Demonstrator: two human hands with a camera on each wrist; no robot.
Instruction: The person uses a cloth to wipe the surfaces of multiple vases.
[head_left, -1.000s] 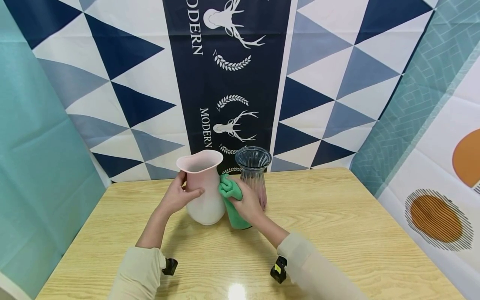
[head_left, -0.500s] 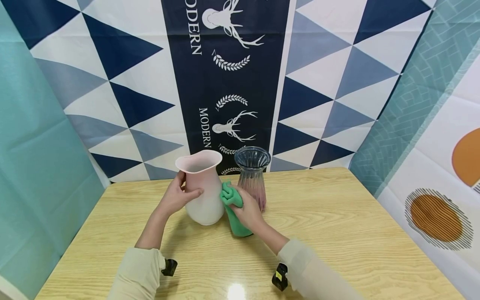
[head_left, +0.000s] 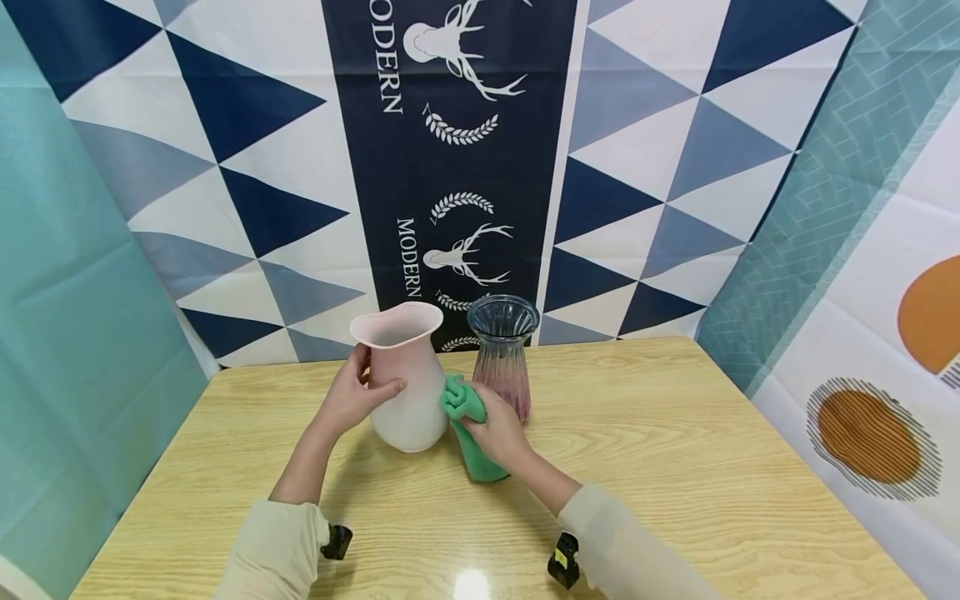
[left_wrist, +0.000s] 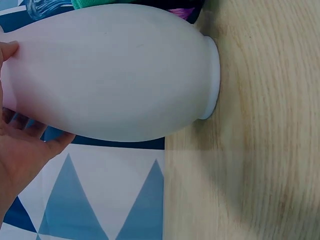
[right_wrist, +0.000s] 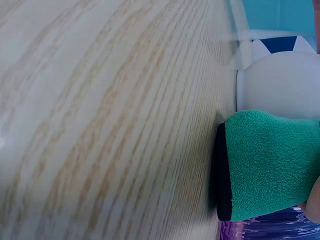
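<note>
A pink-to-white vase (head_left: 408, 392) with a wavy rim stands on the wooden table. My left hand (head_left: 358, 396) grips its neck, thumb across the front and fingers behind. In the left wrist view the smooth vase (left_wrist: 115, 75) meets the table at its foot. My right hand (head_left: 495, 427) holds a bunched green cloth (head_left: 476, 454) right beside the vase's right side. Seen from the right wrist, the fuzzy cloth (right_wrist: 275, 165) hangs down close to the tabletop, its lower edge dark. Just behind the right hand stands a ribbed glass vase (head_left: 504, 354), blue above and pink below, partly hidden.
The wooden table (head_left: 660, 467) reaches to a patterned wall covering (head_left: 465, 167) close behind both vases. A teal covering (head_left: 90, 333) borders the left, and a white one with orange circles (head_left: 870, 433) borders the right.
The right hand has drawn the green cloth down and toward the front, away from its higher place beside the pink vase. The left hand and both vases stay where they were.
</note>
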